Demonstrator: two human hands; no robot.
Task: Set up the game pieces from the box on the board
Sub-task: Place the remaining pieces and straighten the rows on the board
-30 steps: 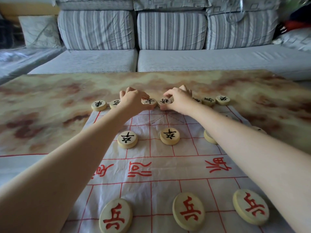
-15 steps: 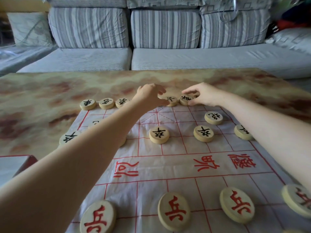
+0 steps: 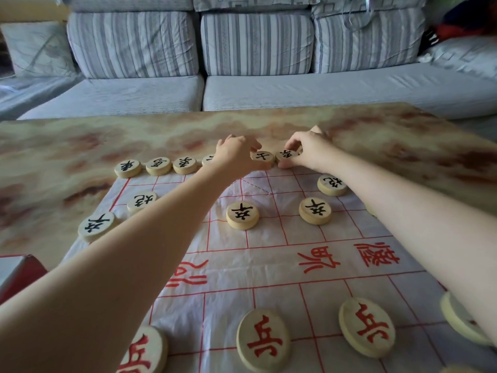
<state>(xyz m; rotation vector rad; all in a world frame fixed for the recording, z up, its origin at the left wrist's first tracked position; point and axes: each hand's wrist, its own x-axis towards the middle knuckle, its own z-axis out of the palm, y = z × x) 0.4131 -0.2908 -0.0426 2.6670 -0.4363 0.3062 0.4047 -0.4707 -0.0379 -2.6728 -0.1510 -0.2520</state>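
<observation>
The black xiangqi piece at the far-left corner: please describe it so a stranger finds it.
Start at the xiangqi board, white cloth with red lines. Along its far edge runs a row of black-lettered discs. The corner piece is the leftmost.

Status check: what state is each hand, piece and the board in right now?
Left hand: pinches a far-row black piece.
Right hand: pinches the neighbouring black piece.
Black soldiers: flat, face up.
Red soldiers: flat, face up, near row.
Board: spread flat, slightly wrinkled.
</observation>
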